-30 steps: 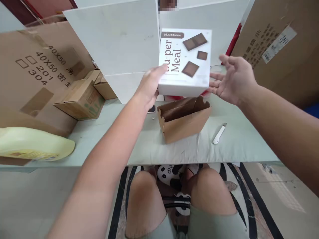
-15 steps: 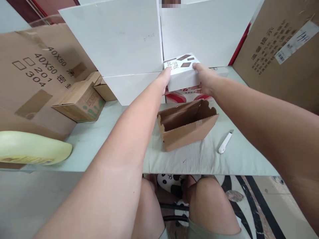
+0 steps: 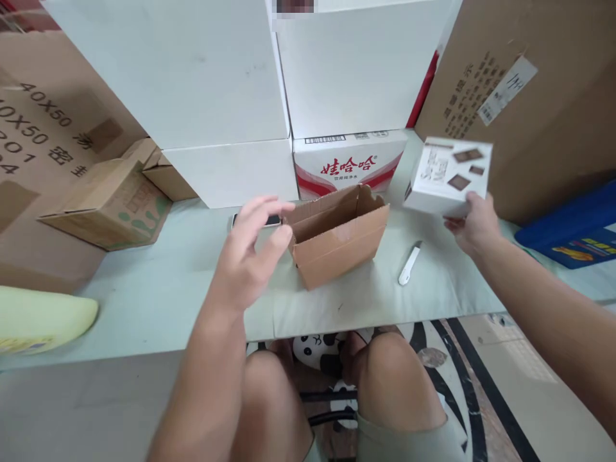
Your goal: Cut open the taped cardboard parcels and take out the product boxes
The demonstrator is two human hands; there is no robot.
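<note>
My right hand [image 3: 474, 224] grips the near right corner of a white box [image 3: 440, 183] printed with brown squares, out at the right of the table. My left hand [image 3: 255, 253] hovers with fingers apart and nothing in it, beside the left end of an open-topped cardboard box [image 3: 341, 244]. That brown box stands on the cloth; the part of its inside that shows holds nothing visible. A white utility knife [image 3: 409, 264] with its blade tip out lies to the right of it. Behind my left fingers, a dark flat object [image 3: 273, 220] is partly hidden.
Tall white panels or boxes [image 3: 356, 70] rise at the back above a white-and-red carton [image 3: 349, 160]. Large cardboard cartons flank both sides, with a smaller carton [image 3: 113, 202] at left. A yellow bottle [image 3: 43, 321] lies front left; a blue package [image 3: 575, 221] is at right.
The white box has moved right, away from the back panels, in my right hand alone. My left hand has let go of it and come back to the brown box's left end.
</note>
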